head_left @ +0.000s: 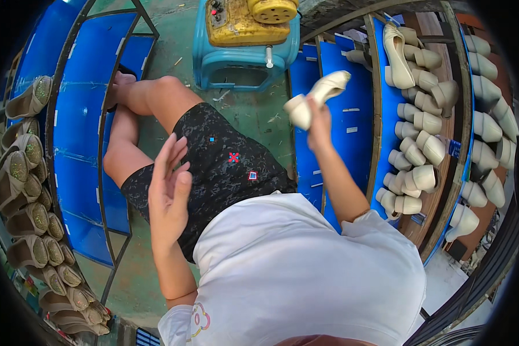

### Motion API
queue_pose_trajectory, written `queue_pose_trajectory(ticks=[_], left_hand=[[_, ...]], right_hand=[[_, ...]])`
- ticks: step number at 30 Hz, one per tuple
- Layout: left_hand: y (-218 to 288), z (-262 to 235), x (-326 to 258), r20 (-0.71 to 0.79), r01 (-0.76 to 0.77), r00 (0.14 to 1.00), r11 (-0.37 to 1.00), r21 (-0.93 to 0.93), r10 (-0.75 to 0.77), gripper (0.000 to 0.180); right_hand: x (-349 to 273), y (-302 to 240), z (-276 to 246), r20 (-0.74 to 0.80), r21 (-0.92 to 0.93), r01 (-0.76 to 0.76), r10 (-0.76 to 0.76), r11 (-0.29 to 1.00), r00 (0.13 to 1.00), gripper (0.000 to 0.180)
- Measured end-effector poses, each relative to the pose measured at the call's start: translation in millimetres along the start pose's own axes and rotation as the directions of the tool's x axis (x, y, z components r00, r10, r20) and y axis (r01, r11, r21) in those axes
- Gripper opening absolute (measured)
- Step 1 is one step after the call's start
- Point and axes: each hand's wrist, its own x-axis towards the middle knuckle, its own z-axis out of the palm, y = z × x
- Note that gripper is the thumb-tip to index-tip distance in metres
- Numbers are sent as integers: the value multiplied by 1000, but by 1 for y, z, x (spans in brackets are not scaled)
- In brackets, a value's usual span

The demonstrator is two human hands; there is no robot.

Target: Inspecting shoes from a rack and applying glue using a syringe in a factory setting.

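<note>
My right hand (319, 125) is closed round a cream shoe (330, 85), gripping it near its heel. The shoe is held up over the blue shelf (343, 132) on the right, its toe pointing away from me and to the right. Raised above my lap, my left hand (169, 193) holds nothing; its fingers are stretched out and the thumb stands a little apart. Beyond the held shoe, several cream shoes (422, 122) sit in rows on the right-hand rack, mostly with their heels facing me.
A blue plastic stool (205, 63) bearing a yellow machine (245, 29) stands ahead. To the left is a metal-framed blue rack (83, 132), with several beige shoes with glittery insoles (32, 216) along its outer side. Scraps lie on the green floor (173, 43).
</note>
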Motion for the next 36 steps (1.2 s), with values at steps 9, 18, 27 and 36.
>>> queue_pose_trajectory(ticks=[9, 18, 27, 36], left_hand=[[10, -46, -10, -243, 38, 970, 998, 50, -25, 58], [2, -48, -22, -326, 92, 941, 996, -10, -90, 59], [2, -15, 0, -148, 99, 983, 994, -49, -106, 51], [17, 4, 9, 55, 2, 998, 990, 140, -10, 50]], right_hand=[[313, -22, -164, -380, 342, -116, 250, 932, 891, 39], [359, -30, -149, -493, 297, 7, 146, 955, 858, 33], [26, -27, 11, -67, 435, 88, -65, 896, 996, 35], [-137, -83, 109, 591, 389, -76, -185, 918, 786, 36]])
